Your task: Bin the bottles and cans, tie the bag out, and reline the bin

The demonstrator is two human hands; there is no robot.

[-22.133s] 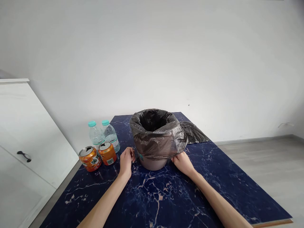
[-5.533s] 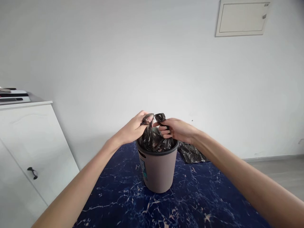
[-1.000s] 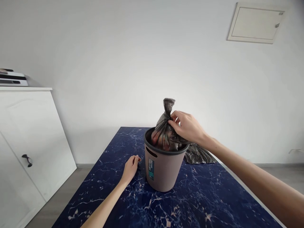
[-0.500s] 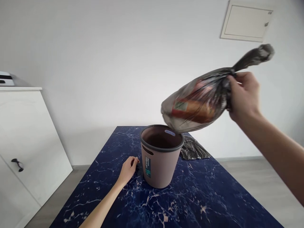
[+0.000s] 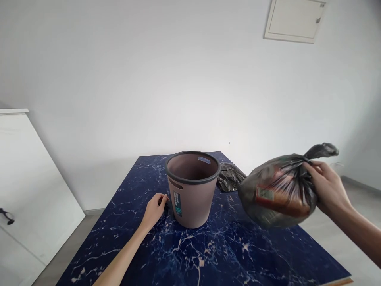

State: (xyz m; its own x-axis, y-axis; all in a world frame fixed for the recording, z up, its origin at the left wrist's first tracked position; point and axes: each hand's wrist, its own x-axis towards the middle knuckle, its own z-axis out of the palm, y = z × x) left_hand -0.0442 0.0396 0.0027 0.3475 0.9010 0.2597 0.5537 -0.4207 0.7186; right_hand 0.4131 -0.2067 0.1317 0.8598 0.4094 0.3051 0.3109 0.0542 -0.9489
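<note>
A mauve plastic bin (image 5: 193,194) with a dark rim stands unlined on the blue marbled table (image 5: 208,250). My right hand (image 5: 327,186) is closed around the knotted neck of a full dark garbage bag (image 5: 278,194), which hangs in the air to the right of the bin, above the table's right side. Orange cans show through the thin plastic. My left hand (image 5: 153,209) rests on the table with fingers curled against the bin's lower left side.
A crumpled spare dark bag (image 5: 229,176) lies on the table behind the bin. A white cabinet (image 5: 26,186) stands at the left. A white wall hatch (image 5: 293,20) is high on the right. Grey floor lies beyond the table's right edge.
My right hand has lifted the tied bag out of the bin, swung it up to the right, and now lowered it beside the bin. My left hand stays against the bin.
</note>
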